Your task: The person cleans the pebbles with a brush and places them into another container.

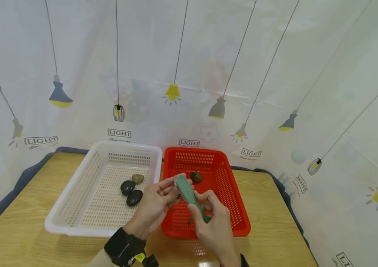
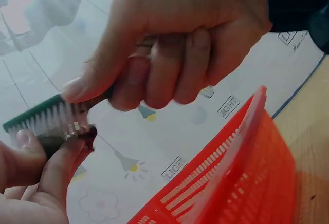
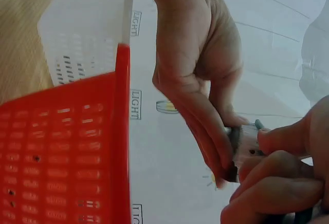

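Note:
My right hand (image 1: 214,222) grips the handle of a green brush (image 1: 186,190) with white bristles, the thumb pressing on its back. Below the bristles, a dark stone (image 2: 50,146) is pinched between the thumb and fingers of my left hand (image 1: 152,202). In the left wrist view the bristles touch the stone's upper side. From the head view the brush and fingers hide most of this stone. Both hands are held above the red basket (image 1: 239,207), near its left side. Inside that basket lies another dark stone (image 1: 196,177).
Left of the red basket stands a white basket (image 1: 72,193) holding two black stones (image 1: 134,198) and a tan stone (image 1: 138,178). Small dark bits are scattered in the red basket. Both baskets sit on a wooden table (image 1: 269,215), with a lamp-patterned curtain (image 1: 149,66) behind.

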`<state>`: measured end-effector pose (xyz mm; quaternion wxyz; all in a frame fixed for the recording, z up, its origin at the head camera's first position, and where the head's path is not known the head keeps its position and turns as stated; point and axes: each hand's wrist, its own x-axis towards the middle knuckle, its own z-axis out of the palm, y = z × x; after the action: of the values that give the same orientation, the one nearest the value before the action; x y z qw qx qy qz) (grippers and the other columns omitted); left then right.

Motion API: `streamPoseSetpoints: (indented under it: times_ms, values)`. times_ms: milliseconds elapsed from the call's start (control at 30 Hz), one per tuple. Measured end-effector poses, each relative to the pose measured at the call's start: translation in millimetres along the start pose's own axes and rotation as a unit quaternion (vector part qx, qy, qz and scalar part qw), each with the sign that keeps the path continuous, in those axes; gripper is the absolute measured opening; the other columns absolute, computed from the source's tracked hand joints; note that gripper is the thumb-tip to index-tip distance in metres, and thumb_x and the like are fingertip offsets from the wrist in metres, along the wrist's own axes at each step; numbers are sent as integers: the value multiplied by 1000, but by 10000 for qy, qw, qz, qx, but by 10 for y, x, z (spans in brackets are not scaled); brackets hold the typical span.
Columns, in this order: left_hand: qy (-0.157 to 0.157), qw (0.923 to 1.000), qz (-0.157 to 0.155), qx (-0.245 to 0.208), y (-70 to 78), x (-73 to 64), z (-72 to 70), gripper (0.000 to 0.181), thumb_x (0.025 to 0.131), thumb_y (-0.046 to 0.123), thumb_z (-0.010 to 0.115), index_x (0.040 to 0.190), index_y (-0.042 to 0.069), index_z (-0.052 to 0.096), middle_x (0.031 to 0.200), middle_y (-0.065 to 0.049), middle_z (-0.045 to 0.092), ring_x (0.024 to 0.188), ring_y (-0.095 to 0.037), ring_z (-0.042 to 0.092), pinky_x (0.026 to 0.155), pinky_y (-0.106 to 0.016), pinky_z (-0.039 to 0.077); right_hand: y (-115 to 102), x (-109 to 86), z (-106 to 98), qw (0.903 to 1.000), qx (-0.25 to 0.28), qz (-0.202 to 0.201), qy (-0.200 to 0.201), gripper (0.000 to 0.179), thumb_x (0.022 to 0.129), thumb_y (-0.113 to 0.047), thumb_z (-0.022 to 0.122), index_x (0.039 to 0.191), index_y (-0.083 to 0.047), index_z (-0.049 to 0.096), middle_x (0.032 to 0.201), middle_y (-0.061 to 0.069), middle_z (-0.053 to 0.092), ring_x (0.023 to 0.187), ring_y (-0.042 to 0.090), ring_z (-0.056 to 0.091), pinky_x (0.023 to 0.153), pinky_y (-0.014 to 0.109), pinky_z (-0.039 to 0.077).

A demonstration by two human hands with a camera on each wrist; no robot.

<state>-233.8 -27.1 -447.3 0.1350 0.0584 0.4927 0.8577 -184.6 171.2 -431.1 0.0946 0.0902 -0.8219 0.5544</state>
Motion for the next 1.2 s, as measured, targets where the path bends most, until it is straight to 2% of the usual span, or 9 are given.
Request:
streamPoseSetpoints:
  times_ms: [133,300,467,567,633,767,1000,1067,1200]
  values:
    - [-211,9995,-163,164,0,-24,7,58,117,6,67,170,-12,48,153,-22,76,126,-11,82,111,-29,69,1,25,6,9997,-55,-157,163,17,109,-15,85,119,-9,72,142,22,82,90,13,82,66,22,63]
    - [-67,9996,-72,283,27,-30,21,58,117,8,67,171,-7,50,166,-31,63,134,-18,80,111,-31,68,14,49,-59,9982,-349,-168,447,15,108,-11,85,117,-8,73,141,21,83,91,10,82,63,20,56]
    - [55,9999,-64,125,-2,8,-7,55,118,8,65,171,-2,54,164,-17,71,132,-12,80,113,-30,68,6,10,-44,9999,-125,-6,96,19,108,-14,85,121,-8,74,127,21,87,85,11,81,63,21,63]
    - [-107,9997,-146,163,-32,15,-39,58,117,10,68,170,-5,52,156,-13,76,128,-9,82,112,-28,68,6,7,-18,10000,-65,-67,32,18,109,-17,85,121,-9,73,131,21,86,92,12,83,67,21,65]
    - [-278,9992,-195,198,-41,14,-51,63,116,13,70,172,-6,49,158,-17,75,127,-9,81,112,-29,68,17,24,-27,9996,-123,-147,200,18,109,-16,85,121,-9,73,141,20,83,89,10,81,63,20,60]
    - [-448,9988,-187,-57,-12,16,-52,68,116,15,68,175,-6,43,171,-24,61,135,-12,78,117,-32,66,43,74,-108,9985,-54,-151,523,19,109,-10,83,123,-6,72,135,21,85,84,7,76,64,20,56]
    - [-420,9977,-189,-503,21,37,-53,63,117,12,65,176,-2,46,176,-14,59,142,-15,75,122,-37,63,-15,82,-243,9970,278,31,719,23,112,-8,79,133,-4,70,135,24,84,57,5,63,50,15,45]
    - [-355,9980,-186,-492,18,35,-45,64,117,13,65,175,-3,46,174,-16,60,141,-15,76,121,-37,63,-36,64,-240,9970,306,-64,701,23,112,-9,79,132,-4,70,134,25,84,52,6,59,50,15,46]
    - [-308,9983,-226,-432,20,8,-13,66,118,13,64,177,-6,40,171,-20,61,138,-14,77,121,-35,63,-26,22,-154,9976,-85,-442,533,20,111,-14,82,125,-7,71,136,23,84,77,9,79,68,21,64]
